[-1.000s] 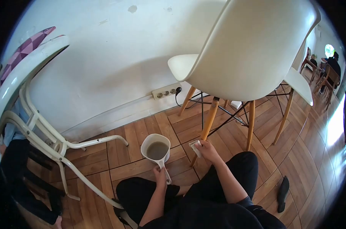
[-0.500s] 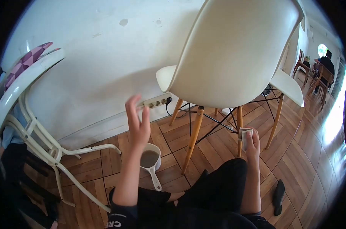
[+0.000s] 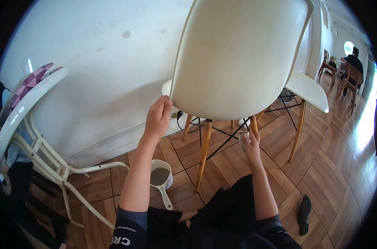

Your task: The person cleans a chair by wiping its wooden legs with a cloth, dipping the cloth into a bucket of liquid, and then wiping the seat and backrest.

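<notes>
My left hand (image 3: 158, 115) is closed on the left edge of a white moulded chair (image 3: 238, 58) with wooden legs. My right hand (image 3: 252, 148) holds a folded pale cloth (image 3: 243, 142) beside the right wooden leg (image 3: 254, 123) of that chair. The fingertips look to be against this leg, though the exact contact is hard to make out. Below my left hand, a white long-handled water dipper (image 3: 168, 182) with murky liquid in it stands on the floor.
A white metal-framed chair (image 3: 68, 172) stands at left, with a person's dark-clothed legs behind it. Another white chair (image 3: 309, 91) stands behind the near one. A plug sits in a wall socket strip (image 3: 174, 114). A black shoe (image 3: 304, 213) lies at right. Someone sits far back.
My left hand has gone from raised with spread fingers to gripping the chair's edge. The right hand, still with the cloth, has moved left and up to the chair leg.
</notes>
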`<action>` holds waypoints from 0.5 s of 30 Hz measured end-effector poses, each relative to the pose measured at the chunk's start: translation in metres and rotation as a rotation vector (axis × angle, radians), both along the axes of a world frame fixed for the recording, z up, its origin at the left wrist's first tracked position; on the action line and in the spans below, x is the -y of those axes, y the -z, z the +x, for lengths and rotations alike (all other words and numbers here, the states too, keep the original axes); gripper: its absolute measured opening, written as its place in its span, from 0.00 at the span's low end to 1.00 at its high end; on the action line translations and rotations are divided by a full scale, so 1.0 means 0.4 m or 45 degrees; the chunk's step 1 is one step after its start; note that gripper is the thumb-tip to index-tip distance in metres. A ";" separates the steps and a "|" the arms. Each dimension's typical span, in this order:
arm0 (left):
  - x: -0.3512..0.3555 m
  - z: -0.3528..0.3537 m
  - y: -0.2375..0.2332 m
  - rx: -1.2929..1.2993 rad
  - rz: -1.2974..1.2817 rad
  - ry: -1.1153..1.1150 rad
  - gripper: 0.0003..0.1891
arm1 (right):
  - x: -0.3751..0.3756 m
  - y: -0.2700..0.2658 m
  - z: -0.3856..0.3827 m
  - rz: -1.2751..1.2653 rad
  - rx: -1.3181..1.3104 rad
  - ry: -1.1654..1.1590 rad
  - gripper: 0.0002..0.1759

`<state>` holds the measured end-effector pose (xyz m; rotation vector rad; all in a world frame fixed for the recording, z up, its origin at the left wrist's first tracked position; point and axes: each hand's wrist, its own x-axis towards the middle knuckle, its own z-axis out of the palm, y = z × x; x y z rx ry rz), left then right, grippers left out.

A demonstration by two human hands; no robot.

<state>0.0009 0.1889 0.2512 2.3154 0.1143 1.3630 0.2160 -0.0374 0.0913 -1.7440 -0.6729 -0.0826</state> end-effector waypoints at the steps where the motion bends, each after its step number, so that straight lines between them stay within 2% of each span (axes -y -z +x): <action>1: 0.001 0.007 -0.003 0.053 0.033 -0.058 0.21 | -0.010 0.001 -0.005 0.001 0.014 0.037 0.18; 3: 0.000 0.010 -0.003 0.036 0.054 -0.109 0.21 | -0.032 0.020 -0.051 0.040 0.055 0.105 0.17; 6: -0.005 0.024 0.009 0.073 0.076 -0.138 0.21 | -0.066 0.049 -0.105 0.167 0.076 0.051 0.17; 8: 0.004 0.024 0.014 0.130 0.080 -0.122 0.21 | -0.095 0.064 -0.118 0.197 -0.117 -0.196 0.17; 15: 0.060 0.010 0.018 0.189 0.071 -0.228 0.19 | -0.152 0.052 -0.154 0.183 -0.182 -0.116 0.18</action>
